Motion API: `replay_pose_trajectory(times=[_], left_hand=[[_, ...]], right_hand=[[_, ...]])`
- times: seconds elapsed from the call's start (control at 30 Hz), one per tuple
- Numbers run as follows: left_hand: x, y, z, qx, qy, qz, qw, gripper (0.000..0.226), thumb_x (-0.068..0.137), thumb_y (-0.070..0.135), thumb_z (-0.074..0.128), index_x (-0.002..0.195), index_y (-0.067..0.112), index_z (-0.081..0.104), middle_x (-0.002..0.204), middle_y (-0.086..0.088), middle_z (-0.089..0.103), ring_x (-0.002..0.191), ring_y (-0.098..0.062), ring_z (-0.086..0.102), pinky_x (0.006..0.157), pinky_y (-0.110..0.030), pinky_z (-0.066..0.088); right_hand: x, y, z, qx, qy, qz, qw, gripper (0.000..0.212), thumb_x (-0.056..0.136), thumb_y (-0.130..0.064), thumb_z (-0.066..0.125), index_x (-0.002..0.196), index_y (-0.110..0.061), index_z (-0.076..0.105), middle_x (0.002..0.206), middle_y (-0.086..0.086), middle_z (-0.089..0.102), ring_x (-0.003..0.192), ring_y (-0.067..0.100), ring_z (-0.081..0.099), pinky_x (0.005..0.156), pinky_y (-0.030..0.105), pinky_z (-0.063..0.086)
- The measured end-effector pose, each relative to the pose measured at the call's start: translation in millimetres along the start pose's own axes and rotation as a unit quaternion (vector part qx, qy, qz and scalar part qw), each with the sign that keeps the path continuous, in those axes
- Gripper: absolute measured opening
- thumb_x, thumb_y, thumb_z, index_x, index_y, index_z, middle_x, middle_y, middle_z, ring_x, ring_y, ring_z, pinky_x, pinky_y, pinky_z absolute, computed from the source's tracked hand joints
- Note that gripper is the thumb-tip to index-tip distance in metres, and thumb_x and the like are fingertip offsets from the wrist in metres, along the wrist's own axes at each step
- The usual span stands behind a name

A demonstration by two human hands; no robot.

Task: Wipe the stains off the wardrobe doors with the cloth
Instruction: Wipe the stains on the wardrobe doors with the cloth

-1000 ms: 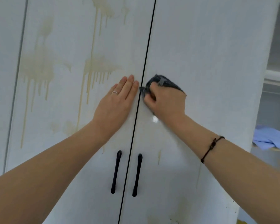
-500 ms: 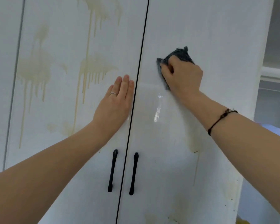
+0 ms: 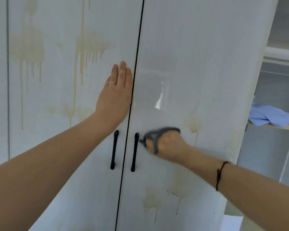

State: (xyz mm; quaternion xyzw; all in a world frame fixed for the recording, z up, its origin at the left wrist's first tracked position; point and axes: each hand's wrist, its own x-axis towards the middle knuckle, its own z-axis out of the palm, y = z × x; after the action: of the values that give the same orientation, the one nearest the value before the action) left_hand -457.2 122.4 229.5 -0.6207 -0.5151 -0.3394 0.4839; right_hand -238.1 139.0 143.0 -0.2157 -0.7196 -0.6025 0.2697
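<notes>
Cloth (image 3: 158, 133) bunched in right hand (image 3: 167, 145), fingers curled round it, pressed on right wardrobe door (image 3: 198, 64) just beside its handle (image 3: 134, 152) for scrubbing. Left hand (image 3: 114, 99) flat, fingers straight, on left door (image 3: 57, 147), probably steadying it; stains (image 3: 88, 47) there untouched.

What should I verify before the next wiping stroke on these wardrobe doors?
1. Grip: the right hand holds the cloth: ok.
2. Contact: cloth flat against the right door: cannot tell, motion blur.
3. Brace: the left hand lies flat on the left door: ok.
4. Right door clean: not ok, a brown stain beside the cloth and a lower stain.
5. Left door clean: not ok, large drip stains.
</notes>
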Motion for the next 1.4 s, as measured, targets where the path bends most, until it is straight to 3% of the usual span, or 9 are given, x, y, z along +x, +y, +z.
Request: replay_pose_trajectory(times=[0.1, 0.27, 0.37, 0.5, 0.77, 0.97, 1.1, 1.2, 1.4], left_hand=[[-1.4, -4.9, -1.0, -0.032, 0.006, 0.01, 0.999, 0.066, 0.088, 0.002, 0.014, 0.153, -0.01, 0.011, 0.161, -0.032, 0.008, 0.149, -0.047, 0.013, 0.12, -0.048, 0.026], [3.4, -5.1, -7.8, -0.065, 0.026, 0.008, 0.997, 0.066, 0.085, 0.003, 0.022, 0.148, -0.011, 0.03, 0.156, -0.032, 0.027, 0.144, -0.047, 0.029, 0.117, -0.047, 0.034], [8.5, -7.7, -13.4, -0.048, 0.033, 0.017, 0.998, 0.061, 0.083, 0.004, 0.025, 0.139, -0.011, 0.044, 0.145, -0.03, 0.044, 0.132, -0.046, 0.048, 0.109, -0.042, 0.043], [10.0, -7.8, -27.6, -0.023, 0.011, 0.027, 0.999, 0.052, 0.079, 0.002, 0.029, 0.123, -0.006, 0.055, 0.128, -0.022, 0.057, 0.11, -0.039, 0.063, 0.091, -0.035, 0.052], [29.0, -13.9, -36.8, -0.003, -0.005, 0.031, 0.999, 0.032, 0.072, 0.004, 0.029, 0.096, 0.004, 0.051, 0.093, -0.017, 0.048, 0.081, -0.034, 0.05, 0.057, -0.039, 0.045], [41.9, -11.7, -44.5, -0.018, -0.003, 0.021, 1.0, 0.03, 0.068, -0.005, 0.046, 0.097, 0.003, 0.049, 0.091, -0.017, 0.046, 0.072, -0.031, 0.045, 0.045, -0.037, 0.038], [48.7, -8.6, -45.7, 0.08, -0.032, 0.004, 0.996, 0.048, 0.075, -0.003, 0.046, 0.123, -0.006, 0.044, 0.115, -0.023, 0.046, 0.077, -0.028, 0.048, 0.051, -0.031, 0.034], [50.3, -1.8, -42.2, 0.127, -0.046, 0.007, 0.991, 0.063, 0.086, 0.007, 0.046, 0.143, -0.014, 0.028, 0.145, -0.031, 0.034, 0.102, -0.029, 0.056, 0.065, -0.029, 0.041], [51.5, 24.2, -26.6, 0.157, -0.056, -0.034, 0.985, 0.06, 0.093, -0.001, 0.042, 0.146, -0.02, 0.021, 0.149, -0.04, 0.029, 0.136, -0.045, 0.043, 0.098, -0.035, 0.049]], right_hand=[[74.9, 75.2, -10.9, -0.075, 0.065, 0.187, 0.977, 0.032, 0.1, -0.035, 0.053, 0.075, -0.016, 0.059, 0.057, 0.006, 0.054, 0.043, 0.027, 0.051, 0.046, 0.023, 0.039], [120.8, 114.7, -17.7, -0.105, 0.106, 0.365, 0.919, 0.039, 0.103, -0.038, 0.042, 0.071, -0.016, 0.048, 0.053, 0.004, 0.04, 0.043, 0.025, 0.037, 0.048, 0.026, 0.012], [84.7, 52.1, 6.0, -0.08, 0.117, 0.276, 0.951, 0.036, 0.102, -0.04, 0.051, 0.084, -0.013, 0.067, 0.061, 0.006, 0.055, 0.049, 0.027, 0.051, 0.044, 0.029, 0.032], [42.0, 8.5, 5.5, -0.051, 0.071, 0.084, 0.993, 0.034, 0.098, -0.04, 0.059, 0.069, -0.021, 0.058, 0.057, -0.003, 0.047, 0.044, 0.021, 0.045, 0.044, 0.024, 0.026], [170.1, 77.5, -8.1, -0.031, 0.131, 0.319, 0.938, 0.037, 0.091, -0.032, 0.067, 0.062, -0.02, 0.048, 0.05, -0.003, 0.031, 0.038, 0.021, 0.033, 0.047, 0.024, 0.012], [97.9, 31.8, 4.2, 0.028, 0.108, 0.166, 0.98, 0.033, 0.099, -0.032, 0.055, 0.068, -0.021, 0.058, 0.06, -0.002, 0.052, 0.047, 0.022, 0.046, 0.041, 0.028, 0.035], [83.3, 96.9, -22.3, -0.039, 0.092, 0.216, 0.971, 0.032, 0.099, -0.036, 0.055, 0.073, -0.02, 0.059, 0.062, 0.002, 0.054, 0.05, 0.026, 0.051, 0.043, 0.027, 0.027], [64.2, 173.2, -54.2, -0.048, 0.046, 0.399, 0.915, 0.032, 0.104, -0.041, 0.042, 0.084, -0.018, 0.054, 0.069, 0.009, 0.055, 0.064, 0.034, 0.057, 0.052, 0.031, 0.023], [41.4, 191.6, -54.0, -0.067, 0.131, 0.561, 0.815, 0.039, 0.101, -0.041, 0.04, 0.074, -0.014, 0.046, 0.063, 0.01, 0.05, 0.06, 0.035, 0.05, 0.053, 0.036, 0.031]])
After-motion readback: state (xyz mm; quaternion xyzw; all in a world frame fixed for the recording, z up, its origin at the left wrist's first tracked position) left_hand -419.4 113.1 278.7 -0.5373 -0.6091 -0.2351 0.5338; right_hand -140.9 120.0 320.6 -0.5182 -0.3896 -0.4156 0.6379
